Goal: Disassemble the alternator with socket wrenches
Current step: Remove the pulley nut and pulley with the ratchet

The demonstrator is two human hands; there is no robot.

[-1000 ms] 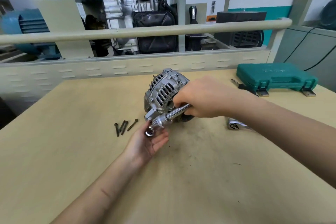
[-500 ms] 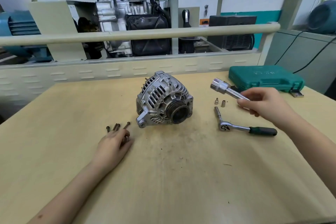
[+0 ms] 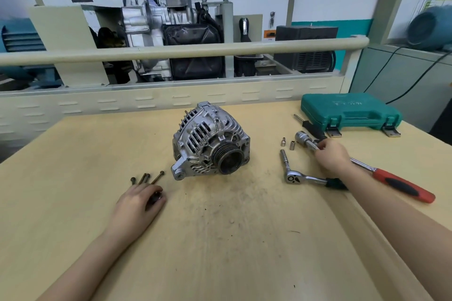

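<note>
Since half a second ago the right hand [image 3: 330, 157] has dropped from the air to the counter [image 3: 220, 239], bringing the red-handled wrench [image 3: 381, 173] down with it, so the tool now lies flat, its socket head near the two small sockets [image 3: 287, 143]. The fingers curl round the chrome shaft just behind the head, a narrow grip holding that shaft. The alternator [image 3: 210, 142] has not shifted: it stands unsupported mid-counter, pulley facing the camera, apart from both hands. That is the main risk, I judge, because a rounded housing on a small footing could rock or roll if a wrench is applied with no hand bracing it. The green-handled ratchet [image 3: 310, 177] lies just beside the right wrist and partly under the forearm, so a sweep of the arm might drag it. The left hand [image 3: 137, 205] rests palm down by the four long bolts [image 3: 146, 178], fingers loosely bent over a small dark part I cannot identify; whether it is held I cannot tell. A nudge there could roll the bolts apart.
</note>
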